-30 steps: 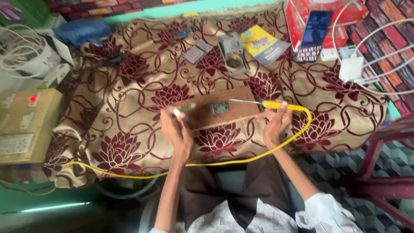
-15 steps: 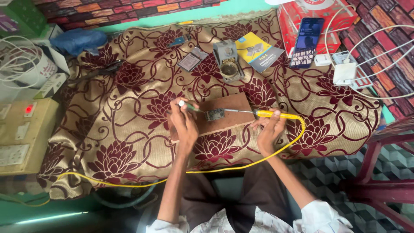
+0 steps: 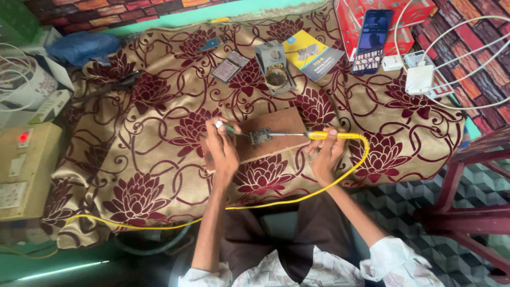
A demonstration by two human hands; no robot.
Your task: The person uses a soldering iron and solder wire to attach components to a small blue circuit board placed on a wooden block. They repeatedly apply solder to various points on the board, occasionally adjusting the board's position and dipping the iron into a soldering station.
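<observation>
The right hand [image 3: 325, 154] grips the yellow soldering iron [image 3: 319, 135] by its handle, and since a second ago its metal tip has come in from the right to meet the small grey part [image 3: 260, 136] on the wooden board [image 3: 276, 133], which lies on the flowered cloth [image 3: 149, 159] near the person. The left hand [image 3: 222, 149], closed around a thin green-tipped tool [image 3: 227, 127], has held its place at the board's left end, so the work looks under way rather than being set up. Whether tip and part actually touch is too small to tell, and the iron's yellow cord [image 3: 297, 199] passes behind the forearms toward the near left.
</observation>
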